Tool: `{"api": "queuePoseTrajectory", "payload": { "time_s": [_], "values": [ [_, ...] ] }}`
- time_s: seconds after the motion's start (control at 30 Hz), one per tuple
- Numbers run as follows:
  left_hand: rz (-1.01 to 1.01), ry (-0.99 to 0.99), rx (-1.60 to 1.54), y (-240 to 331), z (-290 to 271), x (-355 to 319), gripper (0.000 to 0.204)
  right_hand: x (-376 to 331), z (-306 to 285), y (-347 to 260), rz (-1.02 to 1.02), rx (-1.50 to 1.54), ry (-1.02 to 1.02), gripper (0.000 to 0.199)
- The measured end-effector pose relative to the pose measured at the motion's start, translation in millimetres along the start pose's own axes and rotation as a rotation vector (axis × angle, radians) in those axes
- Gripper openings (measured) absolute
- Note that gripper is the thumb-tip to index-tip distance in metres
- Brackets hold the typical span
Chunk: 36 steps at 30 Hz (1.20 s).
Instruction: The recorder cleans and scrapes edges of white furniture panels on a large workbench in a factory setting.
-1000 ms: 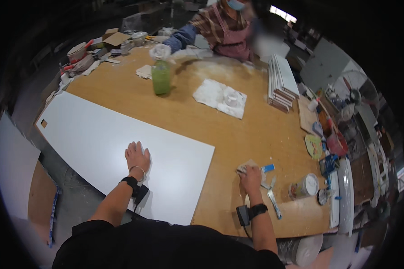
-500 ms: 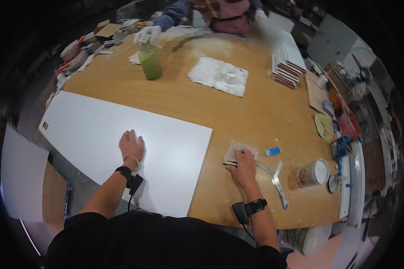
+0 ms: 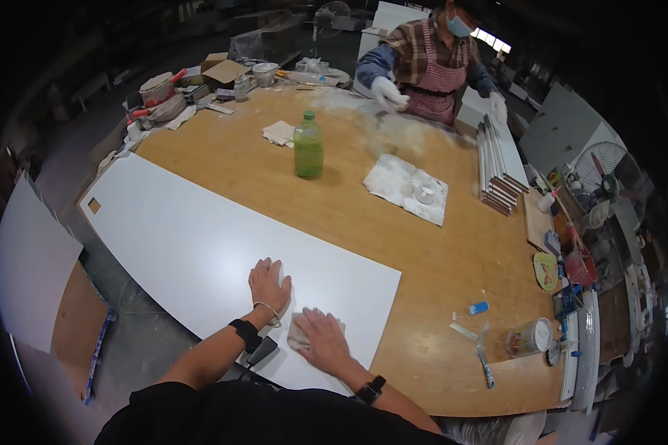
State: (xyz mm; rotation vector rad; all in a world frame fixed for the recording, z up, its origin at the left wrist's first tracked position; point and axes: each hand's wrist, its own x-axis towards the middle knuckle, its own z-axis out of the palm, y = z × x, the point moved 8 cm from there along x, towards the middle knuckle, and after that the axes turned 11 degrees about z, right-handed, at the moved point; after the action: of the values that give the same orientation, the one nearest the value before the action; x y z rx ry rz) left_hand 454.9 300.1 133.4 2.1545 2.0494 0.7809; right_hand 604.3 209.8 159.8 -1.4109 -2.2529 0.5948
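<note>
A large white panel (image 3: 200,222) lies slantwise on the wooden table, with a small square cut-out near its far left corner. My left hand (image 3: 270,286) rests on it with fingers spread, holding nothing. Just to the right, my right hand (image 3: 325,343) presses a folded beige cloth (image 3: 298,332) against the panel's surface. The palm and fingers hide part of the cloth.
A green bottle (image 3: 309,148) stands mid-table, left of a white cloth (image 3: 393,178) bearing a small cup. Scrapers (image 3: 485,363), a blue block (image 3: 479,308) and a tub (image 3: 528,338) lie right. Across the table, a gloved co-worker (image 3: 430,67) stands by stacked boards (image 3: 497,170).
My right hand has brought the cloth from the tabletop left onto the panel. The co-worker has let go of the green bottle and moved right. The view has shifted.
</note>
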Motion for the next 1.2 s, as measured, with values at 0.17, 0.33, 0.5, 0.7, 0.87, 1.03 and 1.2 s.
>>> {"api": "queuePoseTrajectory", "payload": {
  "time_s": [0.17,0.33,0.5,0.7,0.87,1.03,1.2],
  "values": [
    [0.297,-0.159,-0.188,-62.5,-18.4,28.9,0.048,86.6,-20.4,67.1,0.438,-0.291,0.270,0.064],
    [0.271,-0.176,0.010,-163.9,-79.3,53.6,0.052,19.8,-54.3,122.0,0.935,-0.347,0.422,0.064],
    [0.282,-0.227,0.031,-166.4,-82.0,51.2,0.051,-8.2,15.9,38.3,0.782,-0.376,0.370,0.074],
    [0.289,-0.241,0.057,-160.3,-78.1,48.0,0.048,132.7,8.8,36.1,0.575,-0.310,0.380,0.065],
    [0.311,-0.233,0.108,-171.3,-68.4,49.5,0.044,89.4,-51.7,137.3,0.924,-0.431,0.500,0.061],
    [0.385,-0.224,0.143,-172.9,-70.9,48.6,0.044,-38.6,-52.3,98.4,1.050,-0.372,0.518,0.065],
    [0.628,-0.310,0.102,-153.3,-56.0,54.4,0.044,-89.1,-13.3,23.0,1.015,-0.451,0.439,0.072]
  ]
}}
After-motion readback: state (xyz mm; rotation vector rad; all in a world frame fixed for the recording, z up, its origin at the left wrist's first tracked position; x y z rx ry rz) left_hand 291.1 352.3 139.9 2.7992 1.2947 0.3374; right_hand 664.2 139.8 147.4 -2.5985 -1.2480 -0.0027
